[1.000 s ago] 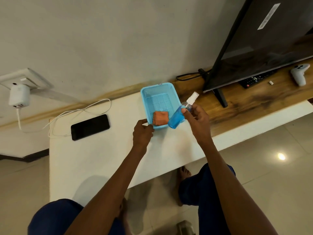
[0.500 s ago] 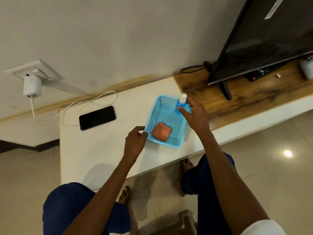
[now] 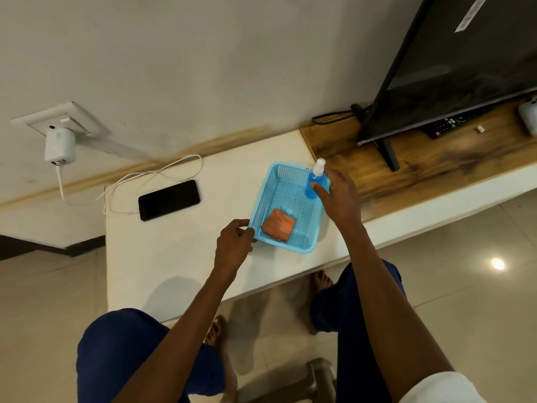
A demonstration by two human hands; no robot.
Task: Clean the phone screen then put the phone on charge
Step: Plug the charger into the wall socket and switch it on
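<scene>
A black phone (image 3: 169, 200) lies screen up on the white table (image 3: 180, 257), left of the basket. A white cable (image 3: 151, 175) runs from a white charger (image 3: 60, 146) in the wall socket to the phone's near left corner. A blue mesh basket (image 3: 261, 199) holds a folded orange cloth (image 3: 278, 225) and a blue spray bottle (image 3: 315, 181), which stands upright in the far right corner. My right hand (image 3: 338, 199) wraps the bottle, thumb on its front. My left hand (image 3: 235, 242) pinches the basket's near left corner.
A large TV (image 3: 453, 68) stands on the wooden top (image 3: 421, 170) to the right, with a black remote (image 3: 453, 123) and a white controller (image 3: 529, 114) under it. A TV cable (image 3: 334, 116) lies by the wall. A stool (image 3: 319, 376) sits on the floor by my legs.
My right hand has lowered the spray bottle from above the basket into its far right corner. The basket has turned slightly under my left hand. The phone has not moved.
</scene>
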